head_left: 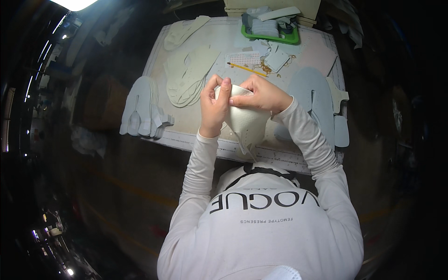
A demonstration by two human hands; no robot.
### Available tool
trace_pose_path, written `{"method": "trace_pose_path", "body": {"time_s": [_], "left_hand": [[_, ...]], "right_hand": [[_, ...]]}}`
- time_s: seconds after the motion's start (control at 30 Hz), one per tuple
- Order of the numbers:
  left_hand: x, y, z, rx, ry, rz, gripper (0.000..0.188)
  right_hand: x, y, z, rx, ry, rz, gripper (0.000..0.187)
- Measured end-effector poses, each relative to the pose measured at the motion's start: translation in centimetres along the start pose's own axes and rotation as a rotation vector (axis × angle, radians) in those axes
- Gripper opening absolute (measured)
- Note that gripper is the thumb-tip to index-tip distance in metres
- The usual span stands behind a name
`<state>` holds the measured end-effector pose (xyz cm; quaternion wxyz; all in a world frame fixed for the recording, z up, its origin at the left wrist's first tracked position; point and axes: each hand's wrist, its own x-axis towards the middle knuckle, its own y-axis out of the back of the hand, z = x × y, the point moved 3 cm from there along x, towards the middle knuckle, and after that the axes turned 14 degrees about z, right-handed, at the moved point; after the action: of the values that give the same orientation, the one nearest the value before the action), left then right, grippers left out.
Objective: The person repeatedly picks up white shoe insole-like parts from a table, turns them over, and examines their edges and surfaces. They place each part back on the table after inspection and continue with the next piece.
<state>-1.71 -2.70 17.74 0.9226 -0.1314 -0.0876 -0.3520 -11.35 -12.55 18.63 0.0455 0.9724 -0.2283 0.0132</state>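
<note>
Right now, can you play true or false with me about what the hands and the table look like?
1. Both hands hold one pale cut piece. True: the left hand and the right hand pinch the pale cut piece above the table.
2. A yellow pencil lies on the table. True: the yellow pencil lies beyond the hands.
3. The tray at the far edge is red. False: the tray is green.
4. The right hand holds the pencil. False: it grips the pale piece; the pencil lies apart.
5. Grey-blue cut pieces are stacked to the person's left. True: the grey-blue stack lies there.
</note>
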Motion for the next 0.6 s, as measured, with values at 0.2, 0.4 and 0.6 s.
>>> {"method": "trace_pose_path", "body": {"time_s": [0.2,0.4,0.6], "left_hand": [[1.8,0.6,-0.5,0.004,-0.017,0.095,0.029],[3.3,1.8,-1.7,0.007,-0.017,0.137,0.030],[4.7,3.6,-3.1,0.044,-0.008,0.228,0.032]], "right_hand": [[-0.6,-0.4,1.6,-0.074,-0.171,0.049,0.034],[-2.3,-1.7,2.7,0.169,-0.181,-0.015,0.040],[-3.5,-2.7,3.5,0.241,-0.189,-0.004,0.041]]}}
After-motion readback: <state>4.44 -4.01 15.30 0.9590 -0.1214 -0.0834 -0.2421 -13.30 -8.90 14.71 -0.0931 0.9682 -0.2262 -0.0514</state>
